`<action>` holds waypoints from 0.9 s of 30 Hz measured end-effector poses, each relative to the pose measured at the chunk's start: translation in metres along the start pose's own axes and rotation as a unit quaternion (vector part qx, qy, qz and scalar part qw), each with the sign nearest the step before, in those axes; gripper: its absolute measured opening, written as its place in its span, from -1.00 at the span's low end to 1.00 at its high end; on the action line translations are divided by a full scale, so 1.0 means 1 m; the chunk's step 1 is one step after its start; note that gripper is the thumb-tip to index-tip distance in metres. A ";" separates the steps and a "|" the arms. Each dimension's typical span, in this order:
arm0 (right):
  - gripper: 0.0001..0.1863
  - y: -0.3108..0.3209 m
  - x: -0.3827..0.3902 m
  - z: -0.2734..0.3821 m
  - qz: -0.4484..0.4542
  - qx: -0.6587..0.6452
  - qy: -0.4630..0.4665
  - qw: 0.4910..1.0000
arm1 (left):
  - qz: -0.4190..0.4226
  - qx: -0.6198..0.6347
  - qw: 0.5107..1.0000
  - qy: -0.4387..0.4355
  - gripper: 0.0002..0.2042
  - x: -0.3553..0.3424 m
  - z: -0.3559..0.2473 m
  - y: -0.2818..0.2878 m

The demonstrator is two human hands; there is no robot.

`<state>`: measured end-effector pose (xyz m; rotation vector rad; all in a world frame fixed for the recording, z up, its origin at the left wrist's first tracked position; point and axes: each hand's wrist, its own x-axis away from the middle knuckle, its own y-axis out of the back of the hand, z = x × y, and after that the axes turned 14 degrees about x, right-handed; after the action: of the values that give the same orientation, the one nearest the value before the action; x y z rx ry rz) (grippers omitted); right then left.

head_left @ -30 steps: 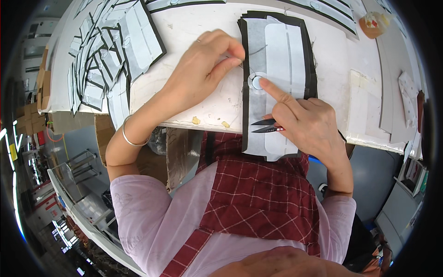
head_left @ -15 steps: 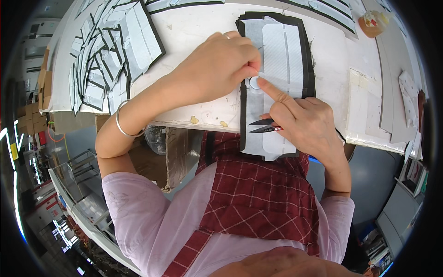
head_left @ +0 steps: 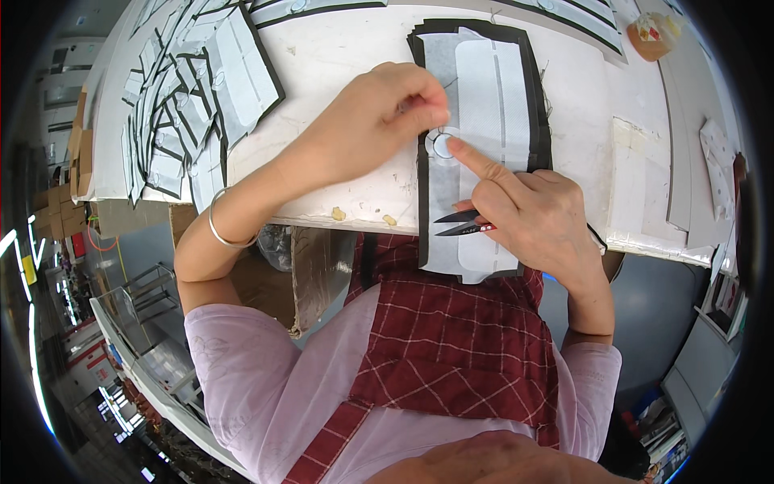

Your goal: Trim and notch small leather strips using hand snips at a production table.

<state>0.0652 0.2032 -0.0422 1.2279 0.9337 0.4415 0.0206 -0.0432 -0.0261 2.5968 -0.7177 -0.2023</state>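
A flat stack of black fabric panels with pale backing (head_left: 516, 105) lies across the table's front edge. My left hand (head_left: 387, 117) hovers just above its left side, thumb and fingertips pinched together; whatever they hold is too fine to make out. Below those fingertips, a small round white disc (head_left: 442, 146) sits on the top panel. The outstretched index finger of my right hand (head_left: 528, 211) presses at the disc's right edge. Small black-bladed scissors (head_left: 466, 223) are held in the same hand, tips pointing left and blades slightly apart.
A heap of similar panels (head_left: 189, 105) covers the table's left side. More strips (head_left: 556, 10) lie along the far edge. At the back right stands a small container of amber stuff (head_left: 651, 36). An opened cardboard box (head_left: 310, 266) is under the table's front edge.
My left hand has drawn back slightly leftward and its fingers have shifted, so more of the round disc shows. My right hand and the scissors have stayed nearly still.
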 end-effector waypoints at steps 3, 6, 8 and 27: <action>-0.60 -0.001 0.000 0.000 -0.005 -0.009 -0.003 1.000 | -0.024 0.058 0.998 0.024 -0.88 0.002 0.006 -0.004; -0.61 -0.001 0.000 0.000 -0.008 -0.013 -0.003 1.000 | -0.002 -0.030 0.997 -0.066 -0.89 0.003 0.007 -0.003; -0.61 -0.001 0.000 0.000 -0.007 -0.012 -0.004 1.000 | 0.023 -0.073 0.994 -0.080 -0.89 0.003 0.005 -0.003; -0.72 0.001 -0.001 -0.001 0.006 -0.006 -0.002 1.000 | -0.093 0.173 0.979 0.059 -0.87 0.007 0.011 0.003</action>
<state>0.0639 0.2037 -0.0413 1.2235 0.9202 0.4538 0.0221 -0.0535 -0.0348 2.9803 -0.5029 0.0249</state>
